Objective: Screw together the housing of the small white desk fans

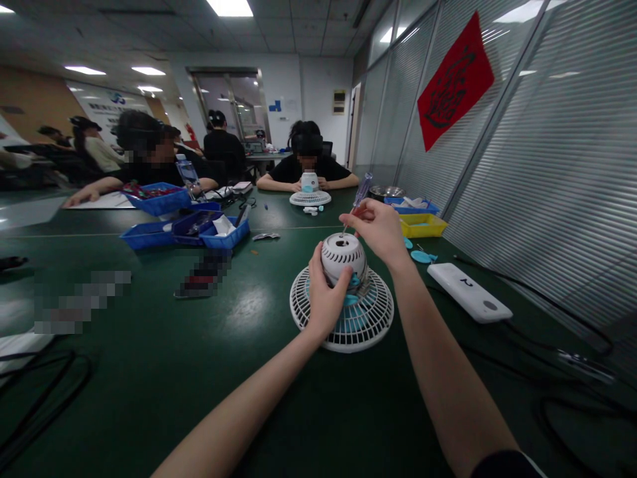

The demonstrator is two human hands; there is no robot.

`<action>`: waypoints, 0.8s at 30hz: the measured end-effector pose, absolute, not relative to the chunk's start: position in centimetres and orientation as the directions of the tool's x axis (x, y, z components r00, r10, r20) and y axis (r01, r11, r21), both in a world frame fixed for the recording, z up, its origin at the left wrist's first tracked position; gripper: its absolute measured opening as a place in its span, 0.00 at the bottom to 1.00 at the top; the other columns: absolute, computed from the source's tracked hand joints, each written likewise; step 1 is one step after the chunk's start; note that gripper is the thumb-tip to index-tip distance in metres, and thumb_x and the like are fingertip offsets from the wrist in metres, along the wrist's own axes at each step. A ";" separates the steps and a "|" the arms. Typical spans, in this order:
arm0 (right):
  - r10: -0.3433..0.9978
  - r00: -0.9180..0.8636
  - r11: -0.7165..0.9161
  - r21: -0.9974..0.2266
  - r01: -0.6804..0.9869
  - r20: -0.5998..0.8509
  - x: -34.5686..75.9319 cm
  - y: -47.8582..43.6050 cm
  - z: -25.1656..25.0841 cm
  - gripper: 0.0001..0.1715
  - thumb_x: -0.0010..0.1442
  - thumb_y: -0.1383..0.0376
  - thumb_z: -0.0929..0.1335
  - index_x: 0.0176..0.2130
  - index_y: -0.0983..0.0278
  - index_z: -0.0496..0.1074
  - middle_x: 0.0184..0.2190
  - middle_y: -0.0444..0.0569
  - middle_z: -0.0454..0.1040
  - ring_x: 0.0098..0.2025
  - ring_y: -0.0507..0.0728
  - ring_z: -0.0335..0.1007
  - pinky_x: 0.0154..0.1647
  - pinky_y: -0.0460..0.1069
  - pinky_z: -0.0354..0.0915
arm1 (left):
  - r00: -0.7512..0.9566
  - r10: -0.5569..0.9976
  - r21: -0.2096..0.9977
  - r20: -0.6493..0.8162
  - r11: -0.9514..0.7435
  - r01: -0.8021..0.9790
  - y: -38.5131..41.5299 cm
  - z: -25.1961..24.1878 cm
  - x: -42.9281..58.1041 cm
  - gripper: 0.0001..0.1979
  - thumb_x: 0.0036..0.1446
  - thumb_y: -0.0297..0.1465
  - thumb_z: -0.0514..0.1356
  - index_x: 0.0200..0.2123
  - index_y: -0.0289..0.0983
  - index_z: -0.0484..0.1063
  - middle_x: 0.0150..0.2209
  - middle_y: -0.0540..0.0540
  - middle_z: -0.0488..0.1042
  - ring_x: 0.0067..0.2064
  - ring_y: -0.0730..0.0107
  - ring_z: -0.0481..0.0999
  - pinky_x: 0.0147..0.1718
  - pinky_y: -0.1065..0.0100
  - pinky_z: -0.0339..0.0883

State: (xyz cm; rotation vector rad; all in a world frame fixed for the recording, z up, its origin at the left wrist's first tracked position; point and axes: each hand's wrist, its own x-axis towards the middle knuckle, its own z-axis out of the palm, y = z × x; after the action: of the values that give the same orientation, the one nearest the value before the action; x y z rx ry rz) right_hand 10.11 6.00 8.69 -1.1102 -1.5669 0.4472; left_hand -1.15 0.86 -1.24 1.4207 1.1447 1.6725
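A white fan head [343, 255] lies grille-down on the green table, its round motor housing facing up. The wide fan grille [368, 332] spreads beneath it, with light blue blades showing through the bars. My left hand [326, 295] wraps around the near left side of the housing, thumb toward the front. In my right hand [381, 229] is a screwdriver [362, 189] with a clear purplish handle, pinched low near its shaft. The shaft slants down, and its tip meets the top of the housing beside a dark opening. Whether a screw sits under the tip is hidden.
Blue bins [226, 232] with parts stand at the left back, a yellow tray [423, 226] at the right. Nearby are light blue pieces [422, 256] and a white power bank [468, 292] with cables. Across the table, a person [307, 159] handles another fan [309, 189].
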 end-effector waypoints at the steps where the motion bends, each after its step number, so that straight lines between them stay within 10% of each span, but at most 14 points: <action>1: 0.835 0.059 0.480 -0.777 0.406 0.547 10.1 6.0 8.7 0.14 0.53 0.59 0.75 0.26 0.63 0.69 0.24 0.47 0.75 0.26 0.53 0.70 0.26 0.50 0.66 | -0.198 0.891 0.913 0.407 -0.405 0.056 0.9 -1.2 -1.1 0.33 0.55 0.36 0.62 0.63 0.43 0.57 0.67 0.39 0.60 0.70 0.54 0.57 0.69 0.51 0.48; 24: 0.815 0.022 0.489 -0.706 0.512 0.579 9.7 6.2 8.6 0.07 0.57 0.66 0.71 0.28 0.63 0.74 0.27 0.46 0.78 0.23 0.51 0.69 0.29 0.49 0.66 | -0.193 0.898 0.918 0.395 -0.396 0.037 0.9 -1.3 -1.2 0.34 0.54 0.38 0.62 0.63 0.42 0.57 0.67 0.39 0.60 0.70 0.54 0.56 0.69 0.52 0.47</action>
State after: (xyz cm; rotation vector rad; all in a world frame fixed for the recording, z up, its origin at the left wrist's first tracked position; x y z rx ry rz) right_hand 9.69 6.18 8.63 -1.1596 -1.6370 0.3444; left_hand -1.15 0.93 -1.31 1.4034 1.1324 1.6652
